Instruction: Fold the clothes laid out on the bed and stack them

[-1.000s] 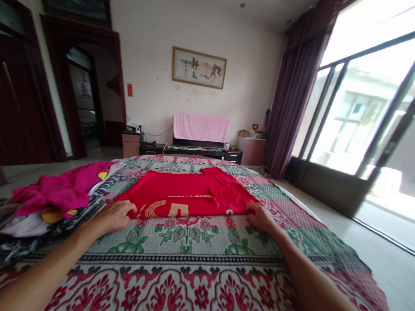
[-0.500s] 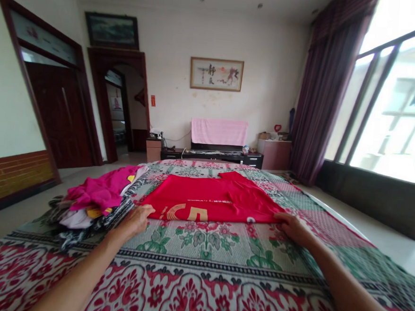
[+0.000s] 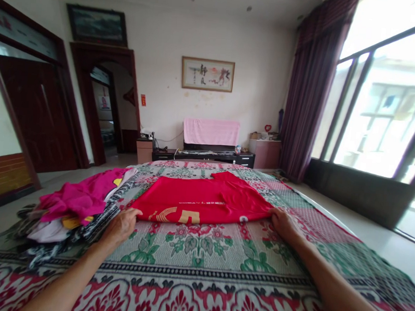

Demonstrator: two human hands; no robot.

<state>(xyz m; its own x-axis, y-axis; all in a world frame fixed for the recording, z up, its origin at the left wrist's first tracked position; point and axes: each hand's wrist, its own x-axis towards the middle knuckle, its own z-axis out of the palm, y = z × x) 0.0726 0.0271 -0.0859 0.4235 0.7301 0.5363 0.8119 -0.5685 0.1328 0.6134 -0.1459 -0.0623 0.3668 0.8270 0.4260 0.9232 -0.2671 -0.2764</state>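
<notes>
A red shirt (image 3: 197,200) with gold print lies spread flat on a bed covered by a floral red-and-green blanket (image 3: 193,263). My left hand (image 3: 122,225) pinches the shirt's near left corner, fingers curled. My right hand (image 3: 283,223) grips the near right edge of the shirt, fingers closed on the fabric. Both arms reach forward across the blanket.
A heap of clothes (image 3: 72,207), magenta on top, sits on the bed's left side. Beyond the bed stand a low dark cabinet (image 3: 202,156) with a pink towel, a doorway at left, and big windows with purple curtains (image 3: 306,91) at right.
The camera view has swung about between frames. Both hands stay on the shirt's near corners; the shirt lies much the same.
</notes>
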